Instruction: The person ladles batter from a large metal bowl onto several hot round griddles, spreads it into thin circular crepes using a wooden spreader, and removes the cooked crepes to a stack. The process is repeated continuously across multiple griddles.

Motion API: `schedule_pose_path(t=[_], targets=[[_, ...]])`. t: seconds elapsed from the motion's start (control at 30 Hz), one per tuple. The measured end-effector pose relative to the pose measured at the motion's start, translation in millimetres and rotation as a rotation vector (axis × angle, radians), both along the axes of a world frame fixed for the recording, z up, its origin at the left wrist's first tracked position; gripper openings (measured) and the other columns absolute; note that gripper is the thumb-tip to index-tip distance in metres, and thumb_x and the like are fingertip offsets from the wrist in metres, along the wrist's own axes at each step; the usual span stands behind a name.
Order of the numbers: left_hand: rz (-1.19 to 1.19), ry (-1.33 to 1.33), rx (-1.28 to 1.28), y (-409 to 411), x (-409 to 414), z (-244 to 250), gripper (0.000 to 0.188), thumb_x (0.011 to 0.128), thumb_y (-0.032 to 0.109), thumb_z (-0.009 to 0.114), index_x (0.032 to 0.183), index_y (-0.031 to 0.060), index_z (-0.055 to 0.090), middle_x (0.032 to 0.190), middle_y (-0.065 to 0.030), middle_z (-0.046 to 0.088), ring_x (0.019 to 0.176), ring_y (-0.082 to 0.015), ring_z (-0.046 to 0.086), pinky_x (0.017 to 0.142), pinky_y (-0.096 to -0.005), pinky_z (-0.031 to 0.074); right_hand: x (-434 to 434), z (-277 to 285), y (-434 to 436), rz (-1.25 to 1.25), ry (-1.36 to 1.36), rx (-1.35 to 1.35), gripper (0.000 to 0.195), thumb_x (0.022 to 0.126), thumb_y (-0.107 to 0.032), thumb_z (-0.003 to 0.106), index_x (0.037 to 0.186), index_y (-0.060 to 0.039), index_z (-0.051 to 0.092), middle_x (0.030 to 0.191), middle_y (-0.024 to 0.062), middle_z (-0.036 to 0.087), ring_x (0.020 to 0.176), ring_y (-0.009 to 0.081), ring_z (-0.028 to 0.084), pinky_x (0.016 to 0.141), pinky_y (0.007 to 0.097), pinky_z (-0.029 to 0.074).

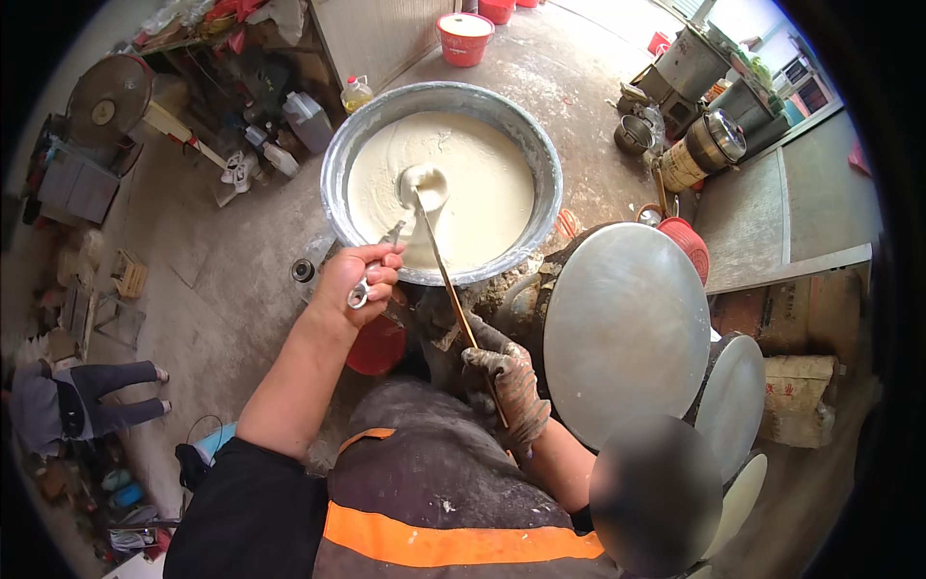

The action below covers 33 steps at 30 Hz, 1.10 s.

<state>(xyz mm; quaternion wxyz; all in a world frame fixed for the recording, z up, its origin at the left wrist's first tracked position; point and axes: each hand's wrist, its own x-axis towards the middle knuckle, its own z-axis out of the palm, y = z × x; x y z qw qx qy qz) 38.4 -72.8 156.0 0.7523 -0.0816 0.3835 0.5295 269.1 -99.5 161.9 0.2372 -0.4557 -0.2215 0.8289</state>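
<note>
A large round metal basin holds pale, thick batter. My bare left hand is closed around a metal tool with a ring-shaped end; its other end points over the basin's near edge. What kind of tool it is, I cannot tell. In a dirty striped work glove, my right hand grips the long thin handle of a ladle, whose bowl is in the batter, coated with it. Beside my right hand stands a big round flat griddle plate.
More round plates line up at the lower right. A red bucket stands beyond the basin, another below it. Pots are at the upper right, a fan and plastic jugs at the left. Another person stands far left.
</note>
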Motion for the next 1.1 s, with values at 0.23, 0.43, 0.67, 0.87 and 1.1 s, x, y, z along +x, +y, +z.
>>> schedule_pose_path(t=[0.23, 0.43, 0.67, 0.87, 1.1], targets=[[0.037, 0.16, 0.486, -39.4, -24.0, 113.3, 0.029, 0.09, 0.009, 0.037, 0.115, -0.0061, 0.04, 0.07, -0.0036, 0.044, 0.037, -0.0051, 0.038, 0.026, -0.0193, 0.033, 15.4, 90.2, 1.1, 0.04, 0.078, 0.411, 0.057, 0.072, 0.002, 0.053, 0.128, 0.0022, 0.041, 0.113, 0.0104, 0.055, 0.097, 0.0142, 0.052, 0.083, 0.0258, 0.042], [0.088, 0.427, 0.504, -40.9, -50.0, 109.5, 0.031, 0.089, 0.009, 0.037, 0.117, -0.0041, 0.041, 0.068, -0.004, 0.046, 0.034, -0.0066, 0.036, 0.024, -0.0193, 0.032, -1.6, 44.8, -6.6, 0.084, -0.301, 1.057, 0.052, 0.074, 0.005, 0.055, 0.125, -0.0007, 0.046, 0.121, 0.0112, 0.054, 0.102, 0.016, 0.055, 0.083, 0.0257, 0.043], [-0.035, -0.154, -0.015, 55.7, -86.1, -32.0, 0.015, 0.089, 0.005, 0.04, 0.096, -0.0069, 0.041, 0.063, -0.0006, 0.044, 0.04, -0.0027, 0.037, 0.03, -0.0156, 0.031, 5.7, -118.4, -49.8, 0.608, -1.126, 0.839, 0.058, 0.076, -0.021, 0.056, 0.13, -0.0345, 0.037, 0.089, 0.0194, 0.06, 0.082, 0.0357, 0.059, 0.072, 0.0442, 0.047], [-0.122, -0.206, -0.149, 42.6, -90.2, -67.9, 0.012, 0.089, 0.007, 0.043, 0.089, -0.005, 0.043, 0.061, 0.0006, 0.043, 0.04, -0.0028, 0.036, 0.031, -0.0156, 0.03, -11.1, -30.3, -44.4, -0.158, -0.589, 0.84, 0.051, 0.074, 0.007, 0.057, 0.123, 0.0001, 0.047, 0.125, 0.0131, 0.05, 0.116, 0.0195, 0.048, 0.095, 0.0286, 0.037], [-0.199, -0.105, 0.264, -37.2, -107.4, -87.4, 0.03, 0.093, 0.016, 0.034, 0.116, -0.0005, 0.044, 0.072, -0.0029, 0.05, 0.035, -0.0042, 0.035, 0.026, -0.0181, 0.03, 2.8, -46.5, -74.9, -0.323, -0.423, 0.671, 0.059, 0.072, 0.004, 0.06, 0.128, 0.0015, 0.041, 0.131, 0.0112, 0.044, 0.121, 0.0182, 0.04, 0.1, 0.0295, 0.031]])
